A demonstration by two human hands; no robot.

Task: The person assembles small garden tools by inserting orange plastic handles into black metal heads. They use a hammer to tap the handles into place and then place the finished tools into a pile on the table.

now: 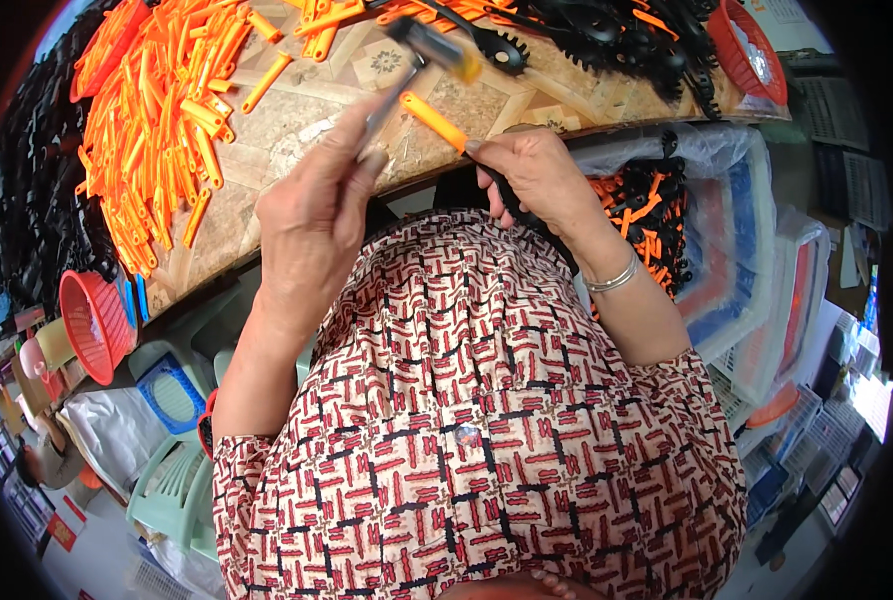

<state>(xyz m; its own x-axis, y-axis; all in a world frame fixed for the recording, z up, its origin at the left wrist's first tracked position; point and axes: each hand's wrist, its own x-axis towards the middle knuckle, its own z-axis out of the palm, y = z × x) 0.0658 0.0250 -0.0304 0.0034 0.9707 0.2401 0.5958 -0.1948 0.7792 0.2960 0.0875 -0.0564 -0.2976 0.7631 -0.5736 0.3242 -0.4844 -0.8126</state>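
Observation:
My left hand (pixel 311 215) is closed round the shaft of a hammer (pixel 428 46), raised over the table edge. Its head is dark with a yellow end and blurred by motion. Just below the head lies an orange handle (pixel 436 123), slanting over the table edge. My right hand (pixel 541 178) pinches the black utensil that joins this handle's near end. Most of the black part is hidden under the fingers. A heap of loose orange handles (pixel 166 130) covers the table's left side, and black slotted utensils (pixel 606 40) pile up at the far right.
The patterned table (pixel 316 110) curves in front of me. Red baskets stand at its left (pixel 96 325) and far right (pixel 746 55). Beside my right arm, a plastic-lined crate (pixel 736 230) holds finished-looking orange-and-black pieces (pixel 651 215). A pale green chair (pixel 171 480) stands at lower left.

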